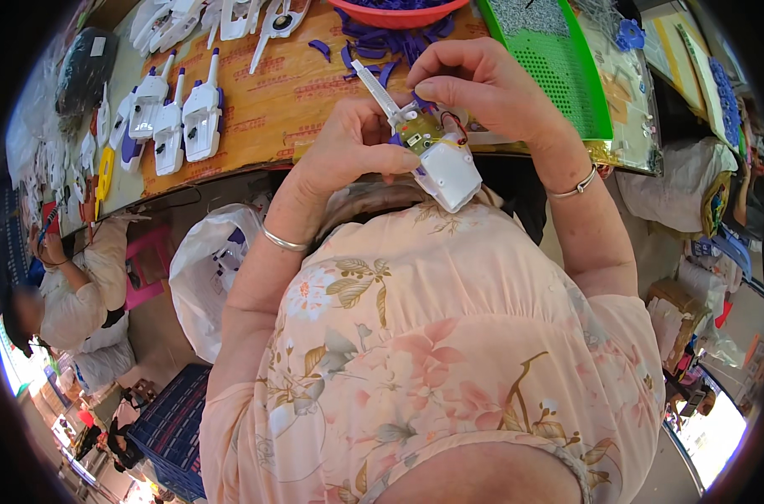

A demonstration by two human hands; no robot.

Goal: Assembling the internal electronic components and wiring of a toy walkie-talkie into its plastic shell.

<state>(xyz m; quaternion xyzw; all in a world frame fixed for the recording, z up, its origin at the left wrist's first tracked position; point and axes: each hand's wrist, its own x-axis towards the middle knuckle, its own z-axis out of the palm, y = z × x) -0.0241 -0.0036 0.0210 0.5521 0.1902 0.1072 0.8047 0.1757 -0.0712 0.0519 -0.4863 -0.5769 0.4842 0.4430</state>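
My left hand [342, 151] grips an open white toy walkie-talkie [451, 172] by its side, thumb lying over the near edge. Inside the casing a green circuit board [421, 133] and thin red and dark wires show. Its long white antenna [374, 91] points away to the upper left. My right hand [493, 91] is closed at the far edge of the casing, thumb and forefinger pinching a small purple plastic piece [424, 103] against it. The rest of that piece is hidden by the fingers.
Several white-and-purple walkie-talkies [202, 118] lie at the left of the table [268, 105]. Loose purple pieces [374, 40] spread below a red bowl [399, 12]. A green tray [558, 92] of small parts stands right. A white bag [210, 281] hangs below; another person [88, 294] sits far left.
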